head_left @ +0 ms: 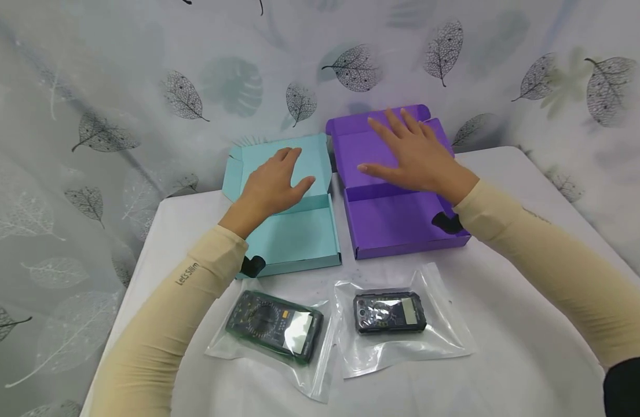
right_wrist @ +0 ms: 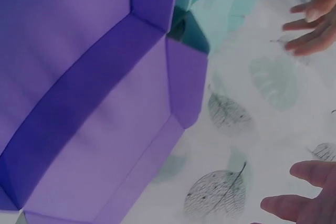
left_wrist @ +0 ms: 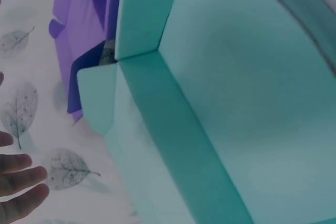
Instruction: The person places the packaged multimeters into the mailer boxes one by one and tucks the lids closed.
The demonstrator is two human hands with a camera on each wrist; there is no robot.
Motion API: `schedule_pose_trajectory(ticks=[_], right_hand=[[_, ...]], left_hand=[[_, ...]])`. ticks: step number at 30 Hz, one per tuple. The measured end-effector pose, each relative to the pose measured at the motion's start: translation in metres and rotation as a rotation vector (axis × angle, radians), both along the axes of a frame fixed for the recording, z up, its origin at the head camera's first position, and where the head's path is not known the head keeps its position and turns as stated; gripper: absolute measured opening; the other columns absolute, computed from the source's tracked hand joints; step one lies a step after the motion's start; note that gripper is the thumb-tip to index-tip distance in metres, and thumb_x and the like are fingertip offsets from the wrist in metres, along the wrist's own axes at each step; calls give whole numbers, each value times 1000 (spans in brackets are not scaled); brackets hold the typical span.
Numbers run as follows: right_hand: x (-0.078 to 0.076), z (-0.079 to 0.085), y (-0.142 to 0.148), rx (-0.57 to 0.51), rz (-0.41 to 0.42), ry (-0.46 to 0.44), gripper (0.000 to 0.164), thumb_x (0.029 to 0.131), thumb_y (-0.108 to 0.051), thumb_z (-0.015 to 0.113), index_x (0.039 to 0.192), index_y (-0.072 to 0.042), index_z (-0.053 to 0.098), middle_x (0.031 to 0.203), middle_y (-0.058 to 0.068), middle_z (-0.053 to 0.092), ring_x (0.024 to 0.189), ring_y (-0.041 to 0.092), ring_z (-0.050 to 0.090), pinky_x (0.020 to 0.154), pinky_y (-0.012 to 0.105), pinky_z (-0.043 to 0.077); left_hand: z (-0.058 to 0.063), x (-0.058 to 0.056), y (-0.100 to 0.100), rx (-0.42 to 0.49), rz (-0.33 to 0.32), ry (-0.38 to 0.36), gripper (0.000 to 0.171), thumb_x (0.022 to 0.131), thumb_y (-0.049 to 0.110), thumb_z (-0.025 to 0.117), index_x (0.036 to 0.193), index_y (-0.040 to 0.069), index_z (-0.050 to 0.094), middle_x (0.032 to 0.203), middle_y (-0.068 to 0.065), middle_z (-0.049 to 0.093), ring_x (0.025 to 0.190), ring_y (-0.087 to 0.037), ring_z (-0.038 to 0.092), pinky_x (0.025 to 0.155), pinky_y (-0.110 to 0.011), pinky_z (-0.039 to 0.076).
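My left hand (head_left: 273, 184) hovers over the teal cardboard box (head_left: 309, 234), which stands with its lid raised at the back and nothing inside. Its fingers are extended and hold nothing; the fingertips also show in the left wrist view. To the right, my right hand (head_left: 414, 153) is spread above the purple cardboard box (head_left: 392, 223), whose lid is raised too. Nearer me lie two clear zip bags. One contains a green-edged multimeter (head_left: 274, 325); the other holds a smaller black multimeter (head_left: 389, 311).
A white cloth covers the table (head_left: 486, 382). Behind the boxes hangs a pale curtain (head_left: 142, 69) with a leaf print. The two boxes stand side by side with a narrow gap between them, and the bags lie close in front.
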State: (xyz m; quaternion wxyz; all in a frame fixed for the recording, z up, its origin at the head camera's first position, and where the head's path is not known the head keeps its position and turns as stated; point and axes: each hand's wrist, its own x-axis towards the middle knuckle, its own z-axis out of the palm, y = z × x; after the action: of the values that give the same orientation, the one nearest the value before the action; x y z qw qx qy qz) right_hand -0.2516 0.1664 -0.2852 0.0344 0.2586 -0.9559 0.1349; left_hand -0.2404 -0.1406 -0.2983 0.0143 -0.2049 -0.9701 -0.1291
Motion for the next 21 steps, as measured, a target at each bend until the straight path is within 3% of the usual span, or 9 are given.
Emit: schedule_pose_trajectory(ticks=[7,14,21], right_hand=[[23,-4,-9,-5,69,33,97,97,-73,54,168,-16,21,171,17,12,156,41,3,119,67,7],[41,-12,-11,-49,205,21,97,91,-61,74,164,-11,33,163,17,37,149,41,33,116,62,27],[76,-28,-12,-61,266,-16,77,89,-49,81,148,-6,55,145,13,59,130,36,57,93,57,53]], left_hand=[[-25,8,11,-39,-63,23,57,105,34,60,148,-2,50,149,-19,50,124,-35,59,91,-51,54],[-40,14,22,-27,-121,5,51,105,29,60,141,-6,57,140,-19,55,121,-32,59,92,-47,55],[-52,17,33,-15,-143,-35,47,105,29,62,140,-3,61,127,-16,61,102,-27,65,83,-42,57]])
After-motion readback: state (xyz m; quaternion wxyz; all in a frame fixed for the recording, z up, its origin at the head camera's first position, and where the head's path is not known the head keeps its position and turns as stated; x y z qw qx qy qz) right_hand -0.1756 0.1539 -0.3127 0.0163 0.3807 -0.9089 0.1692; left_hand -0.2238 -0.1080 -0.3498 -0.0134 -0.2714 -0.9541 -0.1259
